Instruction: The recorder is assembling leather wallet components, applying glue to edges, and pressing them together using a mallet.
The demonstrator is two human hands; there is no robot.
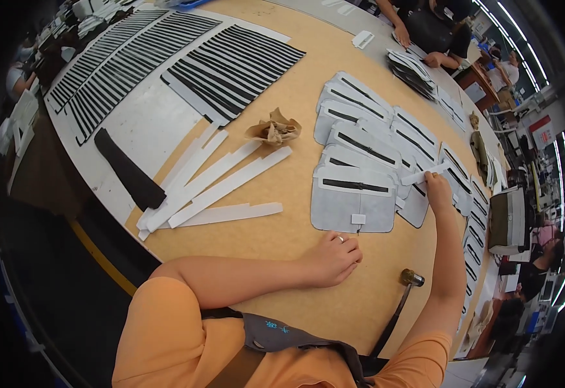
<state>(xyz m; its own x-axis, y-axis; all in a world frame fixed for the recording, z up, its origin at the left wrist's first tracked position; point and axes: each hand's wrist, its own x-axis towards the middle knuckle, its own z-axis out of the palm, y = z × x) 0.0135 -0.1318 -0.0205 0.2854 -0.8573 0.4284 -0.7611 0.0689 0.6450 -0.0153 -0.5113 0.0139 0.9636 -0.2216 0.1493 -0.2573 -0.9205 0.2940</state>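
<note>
My left hand point(334, 258) rests on the tan worktop point(231, 246), fingers curled under and their contents hidden, just below a grey fabric panel point(354, 207) with a black zipper slot and small white tab. My right hand point(436, 187) reaches up the right side, fingers closed on a white strip point(425, 173) over overlapping grey panels point(412, 136) with similar black slots in white frames. Between my arms lies a hammer-like tool point(412, 278) with a metal head and dark handle.
Long white strips point(224, 168), crumpled brown paper point(273, 129) and dark strips point(127, 168) lie at left. Sheets with rows of black strips point(231, 71) are farther back. A co-worker point(438, 26) handles dark pieces across the table; a grey-green bin point(509, 220) is at right.
</note>
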